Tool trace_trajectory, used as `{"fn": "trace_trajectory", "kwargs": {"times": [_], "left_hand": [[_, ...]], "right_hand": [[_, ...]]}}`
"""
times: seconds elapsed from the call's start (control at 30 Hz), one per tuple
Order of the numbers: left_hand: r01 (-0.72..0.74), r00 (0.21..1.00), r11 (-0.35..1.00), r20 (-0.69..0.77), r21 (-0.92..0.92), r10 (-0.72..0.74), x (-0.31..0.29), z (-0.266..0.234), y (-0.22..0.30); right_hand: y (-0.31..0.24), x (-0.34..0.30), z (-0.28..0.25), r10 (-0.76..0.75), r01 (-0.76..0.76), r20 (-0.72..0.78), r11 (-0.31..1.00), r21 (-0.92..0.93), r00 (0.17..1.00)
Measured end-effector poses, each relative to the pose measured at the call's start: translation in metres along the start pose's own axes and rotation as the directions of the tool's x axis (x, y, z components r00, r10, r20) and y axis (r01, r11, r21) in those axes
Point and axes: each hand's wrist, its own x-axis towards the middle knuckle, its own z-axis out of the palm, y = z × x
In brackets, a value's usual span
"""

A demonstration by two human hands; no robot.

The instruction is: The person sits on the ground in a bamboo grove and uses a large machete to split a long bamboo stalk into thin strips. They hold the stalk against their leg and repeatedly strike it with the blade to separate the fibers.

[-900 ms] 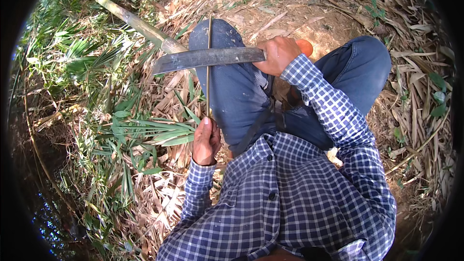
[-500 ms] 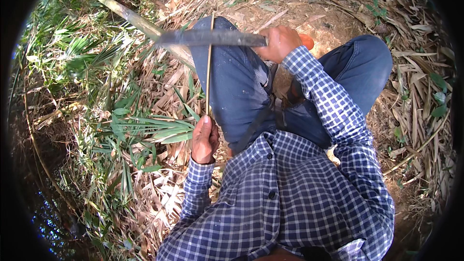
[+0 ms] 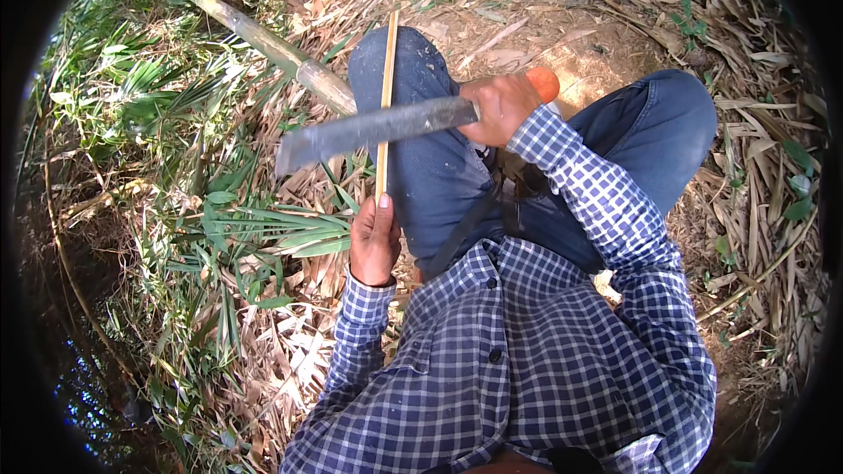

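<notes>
The right hand (image 3: 502, 110) is wrapped around a machete (image 3: 378, 129), hiding most of the handle; only a rounded orange end shows past the fist. Motion blur softens the long, flat, grey metal blade, which reaches left from that hand and covers a short part of a pale, thin, straight strip (image 3: 389, 61); whether the 2 touch is hard to tell. The left hand (image 3: 374, 244) pinches this strip, thumb on top, its near end and the curled fingers hidden; the rest runs ahead of that hand over the blue cloth trouser leg (image 3: 435, 197). Ahead and left of the left hand lies a jointed, greenish pole (image 3: 263, 39), its near end unclear at the knee. Long, pointed leaves (image 3: 303, 233) spread just left of that hand.
</notes>
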Motion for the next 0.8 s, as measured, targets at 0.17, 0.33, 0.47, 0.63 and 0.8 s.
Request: {"fn": "trace_trajectory", "kwargs": {"times": [0.17,0.33,0.47,0.63,0.8], "left_hand": [[-0.014,1.000,1.000,0.003,0.026,0.014,0.000,-0.001,-0.001],[-0.022,1.000,1.000,0.007,0.006,0.022,-0.001,-0.006,-0.004],[-0.023,1.000,0.999,0.016,-0.033,0.023,-0.003,-0.007,-0.004],[-0.011,1.000,1.000,-0.001,0.027,0.011,-0.008,-0.009,-0.006],[-0.017,1.000,1.000,0.026,0.012,0.017,-0.009,-0.010,-0.006]], "right_hand": [[0.010,0.006,0.003,0.088,-0.083,-0.101,0.995,0.054,0.991],[0.009,0.007,0.004,0.063,-0.062,-0.047,0.998,0.029,0.997],[0.011,0.011,0.001,0.154,-0.151,-0.090,0.988,0.039,0.984],[0.016,0.012,0.005,0.143,-0.142,-0.011,0.988,0.055,0.990],[0.031,0.018,0.000,0.228,-0.221,-0.099,0.972,0.080,0.969]]}}
